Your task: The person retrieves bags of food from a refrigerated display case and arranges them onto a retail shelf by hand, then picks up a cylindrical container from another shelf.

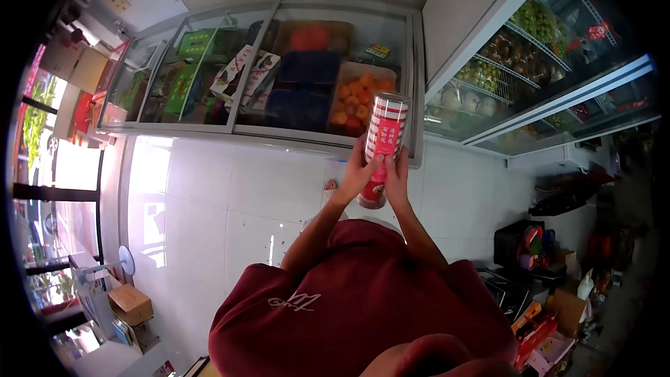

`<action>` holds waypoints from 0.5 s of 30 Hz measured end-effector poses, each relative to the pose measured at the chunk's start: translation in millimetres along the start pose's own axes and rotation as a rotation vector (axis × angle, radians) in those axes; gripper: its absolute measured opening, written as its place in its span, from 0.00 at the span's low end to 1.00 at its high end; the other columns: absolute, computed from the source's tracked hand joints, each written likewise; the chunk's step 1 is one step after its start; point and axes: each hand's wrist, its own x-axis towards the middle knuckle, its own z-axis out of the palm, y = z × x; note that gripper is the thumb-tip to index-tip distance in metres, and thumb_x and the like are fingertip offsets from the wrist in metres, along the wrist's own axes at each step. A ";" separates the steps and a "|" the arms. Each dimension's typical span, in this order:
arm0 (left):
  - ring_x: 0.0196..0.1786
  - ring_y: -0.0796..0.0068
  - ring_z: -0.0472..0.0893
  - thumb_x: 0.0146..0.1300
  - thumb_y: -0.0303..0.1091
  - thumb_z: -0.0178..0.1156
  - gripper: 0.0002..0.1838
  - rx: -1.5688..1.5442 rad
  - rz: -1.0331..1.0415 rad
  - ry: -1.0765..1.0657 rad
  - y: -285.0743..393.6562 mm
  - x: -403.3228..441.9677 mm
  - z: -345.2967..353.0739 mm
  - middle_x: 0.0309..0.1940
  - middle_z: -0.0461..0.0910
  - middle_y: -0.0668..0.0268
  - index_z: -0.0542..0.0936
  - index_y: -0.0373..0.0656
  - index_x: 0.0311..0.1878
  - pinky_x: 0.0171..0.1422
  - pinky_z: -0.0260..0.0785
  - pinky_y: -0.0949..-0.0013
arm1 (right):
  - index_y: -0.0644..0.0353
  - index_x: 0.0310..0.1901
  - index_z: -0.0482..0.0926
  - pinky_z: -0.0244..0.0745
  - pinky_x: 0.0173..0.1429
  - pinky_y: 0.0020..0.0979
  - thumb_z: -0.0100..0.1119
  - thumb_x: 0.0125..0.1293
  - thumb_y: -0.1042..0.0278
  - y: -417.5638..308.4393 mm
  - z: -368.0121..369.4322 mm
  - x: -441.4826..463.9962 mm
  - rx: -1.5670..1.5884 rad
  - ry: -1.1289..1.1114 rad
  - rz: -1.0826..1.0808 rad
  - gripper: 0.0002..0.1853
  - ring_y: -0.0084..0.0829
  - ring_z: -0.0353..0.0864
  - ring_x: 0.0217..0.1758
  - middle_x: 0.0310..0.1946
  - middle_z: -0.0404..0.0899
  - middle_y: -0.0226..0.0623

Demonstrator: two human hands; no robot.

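A tall cylindrical canister with red and white stripes and a pink label bearing white characters is held in front of my chest. My left hand wraps its left side and my right hand its right side, thumbs close together on the front. The canister leans slightly, its silvery top end towards the glass-topped chest cooler. Its red lower end shows below my hands.
Inside the cooler lie orange fruit, dark blue boxes and green packages. A glass-door fridge with fruit stands right. Cardboard boxes sit lower left; assorted goods crowd the right side.
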 end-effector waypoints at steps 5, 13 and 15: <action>0.63 0.69 0.70 0.62 0.31 0.64 0.40 0.028 -0.166 -0.178 -12.1 84.4 -46.7 0.62 0.70 0.56 0.54 0.35 0.72 0.70 0.61 0.65 | 0.64 0.69 0.55 0.64 0.66 0.33 0.52 0.72 0.68 28.6 13.0 70.6 -0.031 0.010 -0.088 0.28 0.32 0.69 0.62 0.60 0.69 0.42; 0.54 0.68 0.78 0.56 0.37 0.70 0.40 0.251 -0.097 -0.402 -49.2 192.0 -73.9 0.55 0.76 0.55 0.62 0.35 0.68 0.60 0.71 0.66 | 0.62 0.67 0.60 0.68 0.61 0.30 0.61 0.65 0.74 77.4 -48.3 153.2 -0.038 -0.119 0.114 0.30 0.25 0.72 0.56 0.54 0.73 0.37; 0.49 0.69 0.81 0.55 0.37 0.72 0.39 0.513 -0.102 -0.536 -56.8 224.0 -83.7 0.50 0.79 0.57 0.63 0.37 0.67 0.56 0.74 0.66 | 0.62 0.66 0.61 0.69 0.61 0.31 0.64 0.64 0.72 65.3 -55.3 188.9 -0.208 -0.224 0.077 0.31 0.27 0.73 0.56 0.54 0.74 0.39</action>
